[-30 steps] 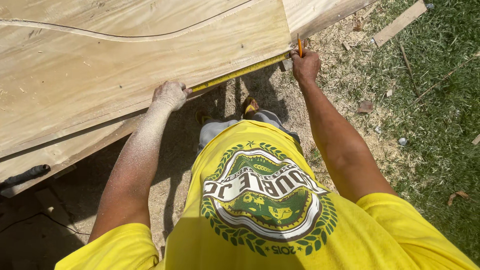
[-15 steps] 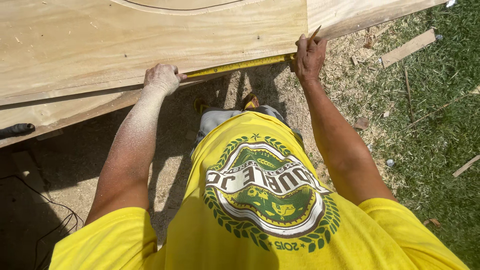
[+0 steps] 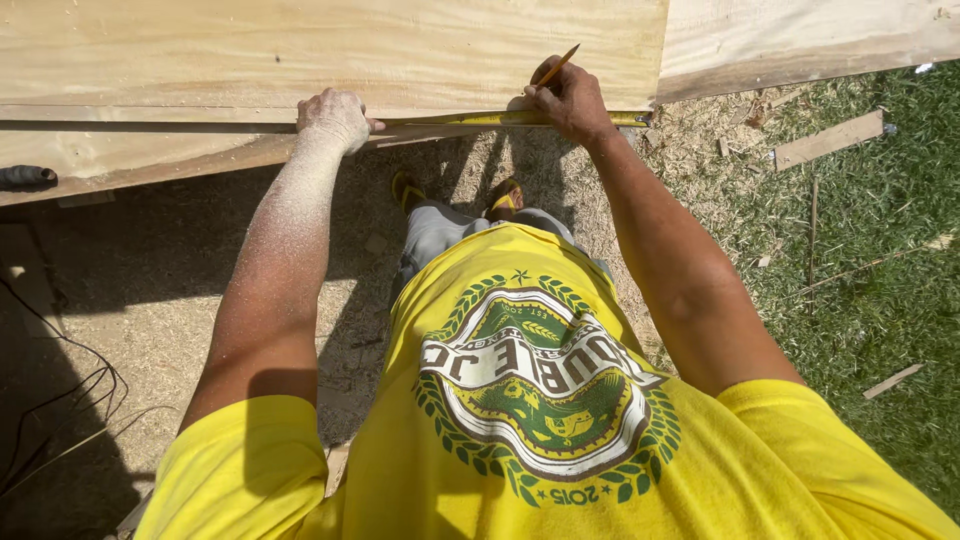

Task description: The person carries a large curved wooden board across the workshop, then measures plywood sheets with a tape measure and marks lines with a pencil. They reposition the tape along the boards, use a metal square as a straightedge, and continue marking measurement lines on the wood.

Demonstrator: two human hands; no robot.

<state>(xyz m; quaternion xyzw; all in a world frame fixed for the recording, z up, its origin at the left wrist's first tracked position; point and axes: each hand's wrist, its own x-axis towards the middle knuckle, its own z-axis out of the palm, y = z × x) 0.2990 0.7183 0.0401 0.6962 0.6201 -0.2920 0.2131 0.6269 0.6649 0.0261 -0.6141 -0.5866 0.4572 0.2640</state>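
Observation:
A large pale plywood sheet [image 3: 330, 50] lies across the top of the view. Along its near edge runs a yellow tape measure blade [image 3: 470, 119]. My left hand [image 3: 335, 118], dusted with sawdust, is closed over the sheet's edge and pins the left end of the tape. My right hand [image 3: 565, 97] rests on the edge farther right, gripping a yellow pencil [image 3: 556, 66] that points up and to the right, and presses on the tape there. Below are my yellow printed shirt and my feet.
A second board [image 3: 800, 40] adjoins at the upper right. Sawdust-covered ground [image 3: 150, 300] lies under the sheet; grass [image 3: 880, 260] with wood offcuts [image 3: 828, 140] is on the right. A dark tool handle [image 3: 25, 177] shows at the left edge, thin cables [image 3: 60, 400] lower left.
The view has shifted, so the sheet's edge sits higher and more level. Both hands stay on the tape; the right hand has slid left along the edge, closer to the left hand.

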